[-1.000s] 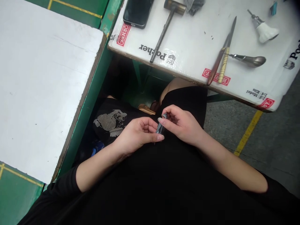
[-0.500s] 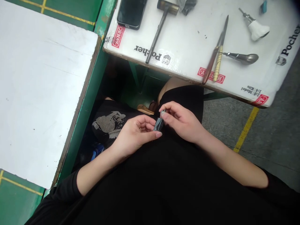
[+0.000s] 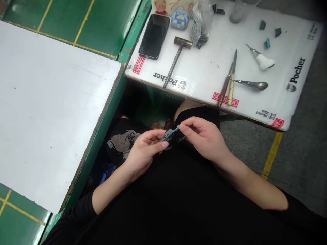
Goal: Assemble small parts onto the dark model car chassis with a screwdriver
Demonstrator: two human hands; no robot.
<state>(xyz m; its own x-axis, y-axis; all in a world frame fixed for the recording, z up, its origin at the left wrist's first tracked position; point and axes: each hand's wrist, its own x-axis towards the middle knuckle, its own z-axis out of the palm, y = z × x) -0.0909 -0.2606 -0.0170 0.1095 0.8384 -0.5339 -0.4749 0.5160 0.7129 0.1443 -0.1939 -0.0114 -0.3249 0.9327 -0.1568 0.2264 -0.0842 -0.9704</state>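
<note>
Over my lap, a small dark grey part (image 3: 168, 134) with an uneven outline is held between my two hands; its exact kind is too small to make out. My left hand (image 3: 146, 146) pinches its left end between thumb and fingers. At the upper right end, the thumb and forefinger of my right hand (image 3: 204, 136) close on a thin tip of the same part. Some dark shape shows just under the part, against the black clothing, and I cannot tell whether it belongs to it.
On the white-covered table lie a phone (image 3: 154, 36), a small hammer (image 3: 176, 58), a knife (image 3: 231, 80), a yellow-wrapped tool (image 3: 231, 90), a metal-handled tool (image 3: 255, 85) and a white-handled tool (image 3: 263, 60). A plastic bag (image 3: 201, 23) and a clear cup (image 3: 241, 12) stand behind. Left is a white board (image 3: 56, 112).
The grey part has turned from steep to more slanted, and my hands have moved slightly apart around it. My view has shifted, showing more of the table's far side.
</note>
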